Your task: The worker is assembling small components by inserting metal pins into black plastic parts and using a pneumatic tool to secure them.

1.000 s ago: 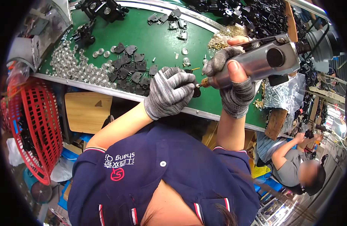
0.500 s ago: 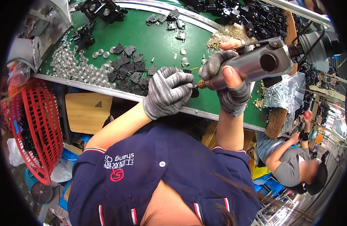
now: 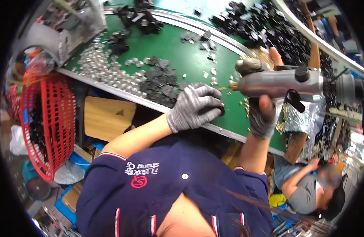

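My left hand (image 3: 194, 108), in a grey knit glove, is closed by the green table's front edge. A small dark part (image 3: 221, 110) shows at its fingertips, mostly hidden by them. My right hand (image 3: 262, 120), gloved with the thumb bare, grips a grey cylindrical power screwdriver (image 3: 278, 84). The driver lies level, its brass-coloured tip (image 3: 234, 85) pointing left, above and apart from the part in my left hand. Flat black plastic pieces (image 3: 161, 79) lie in a pile beside my left hand. Left of them spreads a heap of round silver metal pieces (image 3: 114, 75).
Larger black assemblies (image 3: 139, 19) stand at the far left. A big heap of black parts (image 3: 265, 25) covers the far right, and a clear plastic bag (image 3: 304, 116) lies near right. A red basket (image 3: 51, 122) stands left. Another person (image 3: 304, 191) sits at lower right.
The driver tip has drawn away, up and right, from the part at my left fingertips, and the driver has rolled in my grip. The whole view has shifted somewhat.
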A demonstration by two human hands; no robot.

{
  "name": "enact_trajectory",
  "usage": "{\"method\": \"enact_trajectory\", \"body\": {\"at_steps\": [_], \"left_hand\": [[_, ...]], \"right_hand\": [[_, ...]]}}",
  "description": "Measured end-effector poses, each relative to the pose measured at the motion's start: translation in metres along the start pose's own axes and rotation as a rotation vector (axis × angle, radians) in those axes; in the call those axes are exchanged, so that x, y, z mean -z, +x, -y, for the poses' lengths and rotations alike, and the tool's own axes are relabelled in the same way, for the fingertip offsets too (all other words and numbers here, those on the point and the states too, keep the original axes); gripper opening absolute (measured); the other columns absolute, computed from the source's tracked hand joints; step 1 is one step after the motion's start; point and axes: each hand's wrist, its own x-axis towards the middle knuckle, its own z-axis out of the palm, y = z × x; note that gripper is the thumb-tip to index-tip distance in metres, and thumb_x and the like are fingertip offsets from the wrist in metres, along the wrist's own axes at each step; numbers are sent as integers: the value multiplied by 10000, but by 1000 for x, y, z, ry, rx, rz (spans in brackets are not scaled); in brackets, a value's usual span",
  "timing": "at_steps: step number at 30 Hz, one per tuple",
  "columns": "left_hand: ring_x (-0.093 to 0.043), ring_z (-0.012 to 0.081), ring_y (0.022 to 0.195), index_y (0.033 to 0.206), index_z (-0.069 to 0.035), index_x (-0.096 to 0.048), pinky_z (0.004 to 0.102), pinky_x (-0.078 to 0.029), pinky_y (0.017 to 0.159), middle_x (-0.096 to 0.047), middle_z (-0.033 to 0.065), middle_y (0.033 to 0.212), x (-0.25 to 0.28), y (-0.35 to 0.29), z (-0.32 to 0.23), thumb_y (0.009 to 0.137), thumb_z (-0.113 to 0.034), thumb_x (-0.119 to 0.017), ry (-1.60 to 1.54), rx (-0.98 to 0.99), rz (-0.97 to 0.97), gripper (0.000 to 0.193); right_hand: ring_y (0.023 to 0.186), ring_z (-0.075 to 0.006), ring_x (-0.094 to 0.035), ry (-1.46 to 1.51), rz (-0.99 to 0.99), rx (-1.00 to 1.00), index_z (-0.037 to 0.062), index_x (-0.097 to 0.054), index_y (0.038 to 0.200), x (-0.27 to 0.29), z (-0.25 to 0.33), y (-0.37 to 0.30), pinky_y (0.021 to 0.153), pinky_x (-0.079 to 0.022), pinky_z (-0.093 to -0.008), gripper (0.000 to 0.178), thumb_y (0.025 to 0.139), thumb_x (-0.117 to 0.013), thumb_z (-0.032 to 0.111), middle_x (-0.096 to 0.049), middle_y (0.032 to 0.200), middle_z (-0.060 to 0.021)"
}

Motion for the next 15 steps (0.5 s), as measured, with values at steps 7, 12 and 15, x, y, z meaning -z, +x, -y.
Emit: {"method": "enact_trajectory", "body": {"at_steps": [7,12,15], "left_hand": [[-634,281,1094,1128,-89,-698,406,-508,985,-658,108,1181,110,56,75,774,-117,-750,685,249,-352,360],[-634,292,1094,1166,-133,-683,377,-513,986,-652,113,1195,151,92,118,750,-116,-763,910,573,140,424],[-653,284,1053,1176,-129,-672,365,-525,968,-675,105,1130,153,94,135,740,-116,-776,813,675,341,448]], "right_hand": [[1092,-269,-621,-1232,448,-89,64,-545,1342,-4,-26,-41,908,-532,-377,694,722,-836,177,-621,1174,-140],[971,-228,-624,-1164,348,44,39,-638,1129,25,-3,-11,867,-532,-374,458,698,-792,46,-612,1077,-95],[853,-195,-637,-1210,-107,512,37,-659,1062,89,27,60,756,-533,-315,309,760,-718,9,-634,951,-80]]}}
